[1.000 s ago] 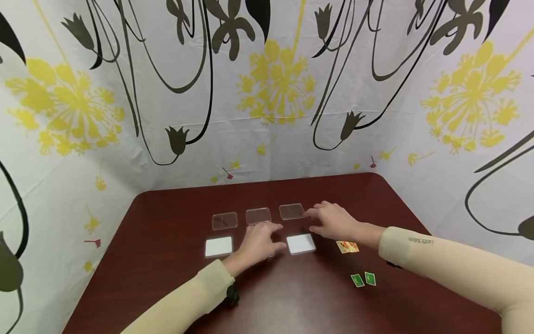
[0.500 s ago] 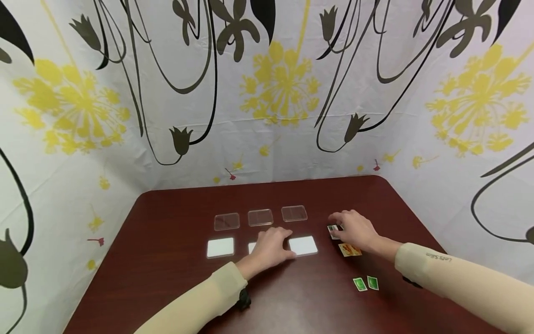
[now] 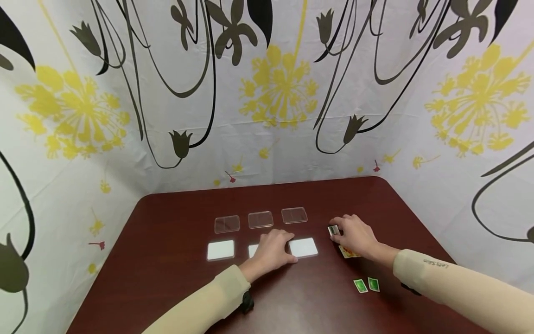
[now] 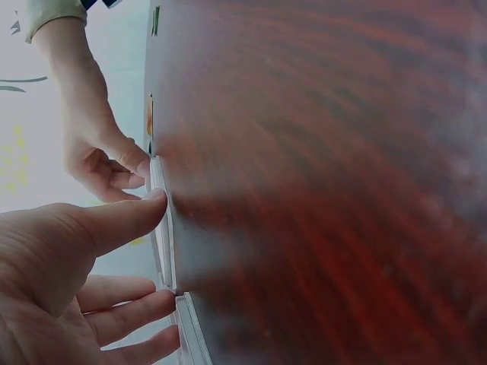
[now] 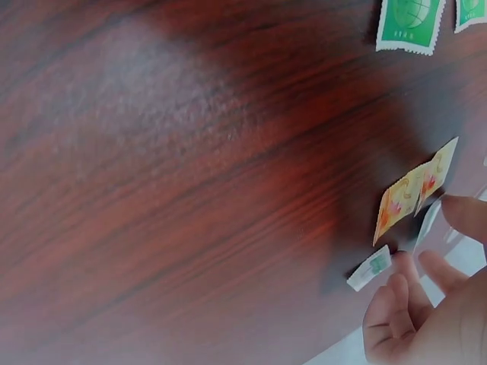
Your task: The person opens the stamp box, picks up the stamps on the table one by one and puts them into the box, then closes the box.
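Observation:
My left hand (image 3: 272, 249) is spread beside the right white case (image 3: 303, 247), its thumb and index finger at that case's left corners. In the left wrist view, the left thumb (image 4: 125, 224) overlaps the case's edge and straight fingers lie behind it. My right hand (image 3: 355, 234) pinches a small pale stamp (image 3: 333, 230) between thumb and index finger. A second pale stamp (image 5: 370, 268) lies under its other, curled fingers in the right wrist view. Next to them lie orange stamps (image 5: 403, 198), partly covered by the right hand in the head view.
Three clear plastic lids (image 3: 260, 219) lie in a row towards the back of the table (image 3: 179, 208). Another white case (image 3: 220, 250) sits at left, and a middle one (image 3: 252, 251) is mostly hidden by the left hand. Two green stamps (image 3: 367, 285) lie nearer the front.
My right hand has moved right, from beside the right lid to the pale stamps, and its fingers have closed in there. The left hand has shifted slightly right along the right white case.

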The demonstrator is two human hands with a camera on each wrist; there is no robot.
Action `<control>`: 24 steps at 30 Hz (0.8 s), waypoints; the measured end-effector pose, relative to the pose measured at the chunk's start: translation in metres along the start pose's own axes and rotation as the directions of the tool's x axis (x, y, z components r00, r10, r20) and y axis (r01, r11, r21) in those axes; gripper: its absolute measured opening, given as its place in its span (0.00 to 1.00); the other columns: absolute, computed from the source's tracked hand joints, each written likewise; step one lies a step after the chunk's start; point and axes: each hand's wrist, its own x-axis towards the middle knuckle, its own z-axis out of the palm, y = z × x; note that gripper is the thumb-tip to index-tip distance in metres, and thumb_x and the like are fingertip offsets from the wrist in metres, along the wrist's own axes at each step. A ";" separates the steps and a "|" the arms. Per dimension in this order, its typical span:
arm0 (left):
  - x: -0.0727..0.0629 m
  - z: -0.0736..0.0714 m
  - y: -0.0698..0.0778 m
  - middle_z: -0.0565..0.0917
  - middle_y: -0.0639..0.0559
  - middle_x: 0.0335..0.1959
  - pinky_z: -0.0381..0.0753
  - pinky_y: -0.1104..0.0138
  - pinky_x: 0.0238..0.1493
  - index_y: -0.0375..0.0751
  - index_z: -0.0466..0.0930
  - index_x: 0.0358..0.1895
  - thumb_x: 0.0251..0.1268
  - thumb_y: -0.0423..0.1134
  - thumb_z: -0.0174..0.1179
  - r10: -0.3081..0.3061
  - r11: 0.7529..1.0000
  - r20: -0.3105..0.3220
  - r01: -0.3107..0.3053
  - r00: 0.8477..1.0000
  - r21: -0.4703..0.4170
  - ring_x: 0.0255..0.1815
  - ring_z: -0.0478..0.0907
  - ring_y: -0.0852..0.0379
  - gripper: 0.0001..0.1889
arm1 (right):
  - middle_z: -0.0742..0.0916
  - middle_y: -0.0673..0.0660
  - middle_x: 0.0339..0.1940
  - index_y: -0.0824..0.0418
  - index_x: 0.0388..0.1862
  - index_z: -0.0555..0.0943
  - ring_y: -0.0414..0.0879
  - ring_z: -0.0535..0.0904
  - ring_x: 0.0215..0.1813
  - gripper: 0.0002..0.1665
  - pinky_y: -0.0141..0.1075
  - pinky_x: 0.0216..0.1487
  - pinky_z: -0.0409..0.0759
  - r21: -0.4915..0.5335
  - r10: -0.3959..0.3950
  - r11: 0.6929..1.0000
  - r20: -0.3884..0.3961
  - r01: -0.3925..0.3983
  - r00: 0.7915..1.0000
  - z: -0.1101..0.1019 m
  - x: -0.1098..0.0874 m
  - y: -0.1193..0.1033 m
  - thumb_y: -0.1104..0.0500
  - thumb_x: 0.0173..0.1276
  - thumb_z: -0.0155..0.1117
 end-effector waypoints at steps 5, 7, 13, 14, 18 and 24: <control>-0.001 -0.001 0.000 0.85 0.53 0.53 0.77 0.48 0.46 0.45 0.84 0.60 0.47 0.57 0.79 0.003 1.000 -0.003 -0.003 1.000 0.012 0.56 0.79 0.51 0.36 | 0.85 0.55 0.38 0.56 0.51 0.87 0.48 0.80 0.39 0.20 0.40 0.26 0.76 0.101 0.042 0.994 -0.005 -0.042 0.999 0.002 0.000 0.002 0.56 0.59 0.78; -0.001 -0.001 0.000 0.85 0.53 0.54 0.77 0.48 0.47 0.45 0.84 0.60 0.47 0.57 0.79 0.004 1.000 -0.003 -0.004 1.000 0.013 0.57 0.78 0.51 0.35 | 0.85 0.55 0.38 0.57 0.51 0.87 0.47 0.81 0.37 0.20 0.40 0.28 0.77 0.153 0.059 0.986 -0.007 -0.057 0.998 0.003 0.001 0.004 0.57 0.59 0.78; -0.001 0.000 0.001 0.85 0.53 0.54 0.77 0.48 0.48 0.46 0.84 0.60 0.48 0.57 0.79 -0.002 1.000 -0.003 0.002 1.000 0.015 0.57 0.78 0.51 0.35 | 0.87 0.57 0.43 0.59 0.51 0.88 0.47 0.82 0.39 0.20 0.42 0.37 0.80 0.262 0.101 0.960 0.011 -0.100 0.995 0.008 0.001 0.011 0.59 0.59 0.78; -0.001 0.000 0.001 0.85 0.54 0.54 0.77 0.48 0.48 0.46 0.84 0.61 0.48 0.57 0.79 -0.003 1.000 -0.001 0.003 1.000 0.016 0.57 0.78 0.51 0.35 | 0.87 0.57 0.44 0.59 0.52 0.88 0.48 0.82 0.40 0.20 0.42 0.38 0.81 0.275 0.104 0.956 0.018 -0.105 0.994 0.008 0.000 0.012 0.59 0.59 0.78; -0.001 0.002 0.000 0.85 0.54 0.55 0.76 0.48 0.49 0.47 0.84 0.61 0.48 0.57 0.79 -0.001 1.000 0.002 0.001 1.000 0.015 0.58 0.78 0.52 0.35 | 0.87 0.58 0.46 0.61 0.54 0.87 0.49 0.82 0.42 0.22 0.41 0.39 0.81 0.344 0.119 0.931 0.039 -0.125 0.992 0.007 -0.001 0.017 0.62 0.60 0.77; 0.000 0.002 0.000 0.85 0.55 0.55 0.76 0.47 0.49 0.47 0.83 0.61 0.47 0.57 0.79 -0.002 1.000 0.002 0.002 1.000 0.019 0.58 0.78 0.52 0.36 | 0.88 0.59 0.48 0.63 0.57 0.86 0.47 0.84 0.42 0.20 0.38 0.34 0.81 0.443 0.136 0.885 0.051 -0.145 0.989 0.002 0.000 0.023 0.65 0.64 0.72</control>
